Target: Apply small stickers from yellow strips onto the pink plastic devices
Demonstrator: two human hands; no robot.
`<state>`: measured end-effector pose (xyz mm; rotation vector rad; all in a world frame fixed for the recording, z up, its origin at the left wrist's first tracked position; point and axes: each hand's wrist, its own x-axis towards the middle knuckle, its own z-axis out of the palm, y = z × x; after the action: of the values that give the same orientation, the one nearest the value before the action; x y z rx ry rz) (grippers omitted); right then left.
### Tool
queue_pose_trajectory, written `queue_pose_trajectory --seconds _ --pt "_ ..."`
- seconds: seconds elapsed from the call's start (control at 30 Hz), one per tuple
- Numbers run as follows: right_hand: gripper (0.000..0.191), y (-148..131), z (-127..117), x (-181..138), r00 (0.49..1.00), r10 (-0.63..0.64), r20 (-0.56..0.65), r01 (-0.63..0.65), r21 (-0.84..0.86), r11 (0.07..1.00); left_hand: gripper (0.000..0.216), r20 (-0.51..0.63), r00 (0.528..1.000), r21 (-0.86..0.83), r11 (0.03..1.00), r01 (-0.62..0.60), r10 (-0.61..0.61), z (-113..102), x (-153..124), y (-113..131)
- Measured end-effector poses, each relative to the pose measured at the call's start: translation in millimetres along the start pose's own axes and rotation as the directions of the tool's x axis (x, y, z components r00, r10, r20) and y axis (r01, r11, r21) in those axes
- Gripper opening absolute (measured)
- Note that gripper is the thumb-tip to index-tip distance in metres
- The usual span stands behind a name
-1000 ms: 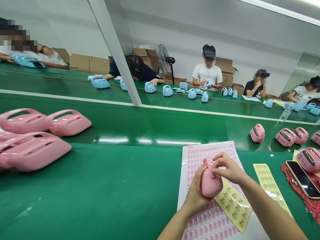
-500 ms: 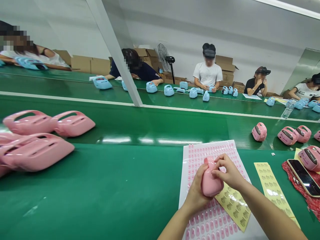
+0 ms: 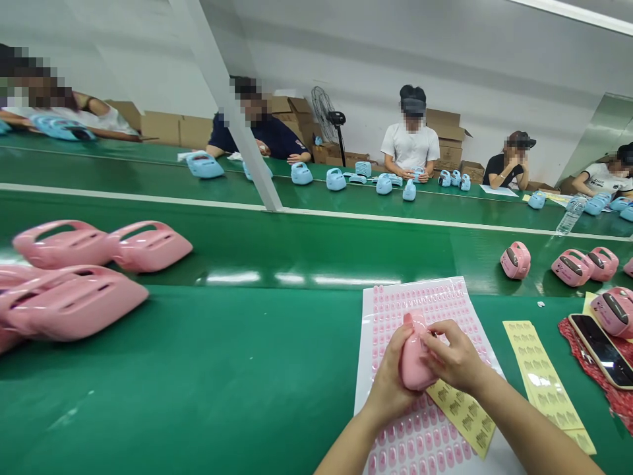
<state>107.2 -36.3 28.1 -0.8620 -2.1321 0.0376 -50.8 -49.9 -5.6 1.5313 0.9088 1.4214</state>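
My left hand [image 3: 393, 379] is wrapped round a glossy pink plastic housing [image 3: 417, 363] with a handle, held up on end. My right hand [image 3: 455, 356] has its fingers bent against the right side of the housing; whether a small piece sits between the fingertips is hidden. Below both hands lies a white sheet of pink oval stickers [image 3: 395, 455]. A yellow strip of printed labels [image 3: 467, 415] rests on that sheet, partly covered by my right hand and the housing.
Several large pink housings [image 3: 74, 300] stand at the left. Another yellow label sheet [image 3: 544, 376], a phone [image 3: 601, 349] on red wrap and finished-looking pink pieces [image 3: 571, 267] are at the right. Beyond a white post [image 3: 247, 145], co-workers sit along a bench with blue housings [image 3: 336, 179].
My right hand's fingers have shifted slightly down along the housing's side, and the hand has turned. Across the bench, the co-worker in dark clothing has raised their head.
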Motion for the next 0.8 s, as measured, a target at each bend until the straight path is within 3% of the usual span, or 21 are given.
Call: queue_pose_trajectory --seconds 0.13,0.33,0.53,0.63,0.7,0.8 --pt "0.028 -2 0 2 0.996 0.078 0.038 -0.080 0.051 0.995 0.072 -0.012 1.000 -0.024 1.000 -0.003 0.003 0 0 2" --pt "0.028 2 3 -1 0.996 0.094 -0.002 -0.093 0.140 0.986 0.070 -0.022 0.999 -0.109 0.994 0.030 -0.033 3 2 8" --pt "0.028 4 2 -1 0.973 0.213 0.084 -0.229 0.315 0.921 0.071 -0.031 0.998 -0.109 0.993 0.049 -0.052 2 2 5" --pt "0.048 0 1 0 0.930 0.327 0.170 -0.368 0.434 0.822 0.072 -0.011 1.000 -0.060 0.998 -0.013 0.012 -1 2 3" --pt "0.066 -2 1 4 0.871 0.435 0.227 -0.489 0.469 0.735 0.070 0.003 0.999 -0.048 0.998 -0.049 0.049 -2 3 4" --pt "0.069 -1 3 13 0.790 0.562 0.245 -0.600 0.493 0.630 0.065 0.007 0.999 -0.071 0.997 -0.043 0.043 -3 2 8"
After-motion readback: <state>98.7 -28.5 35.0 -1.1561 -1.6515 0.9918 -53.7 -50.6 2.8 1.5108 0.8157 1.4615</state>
